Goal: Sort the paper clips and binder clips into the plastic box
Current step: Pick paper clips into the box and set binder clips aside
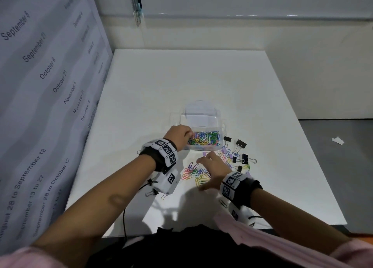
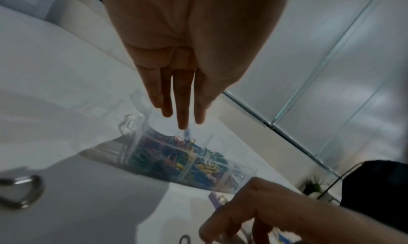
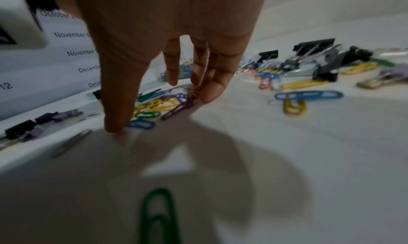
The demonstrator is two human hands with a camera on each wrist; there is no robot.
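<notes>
Paper clips [image 1: 194, 171] green, yellow, blue, purple, pink, red; binder clips [image 1: 241, 144] black, some lilac; plastic box [image 1: 201, 116] clear; table [image 1: 181, 81] white; wrist bands [image 1: 161, 148] white, black square-code markers; sleeves [image 1: 252, 235] pink.

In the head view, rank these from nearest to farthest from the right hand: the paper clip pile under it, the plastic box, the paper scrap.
1. Paper clip pile: on the table, directly under the right hand.
2. Plastic box: just beyond the hand, at the left hand.
3. Paper scrap: far right, off the white board.
</notes>
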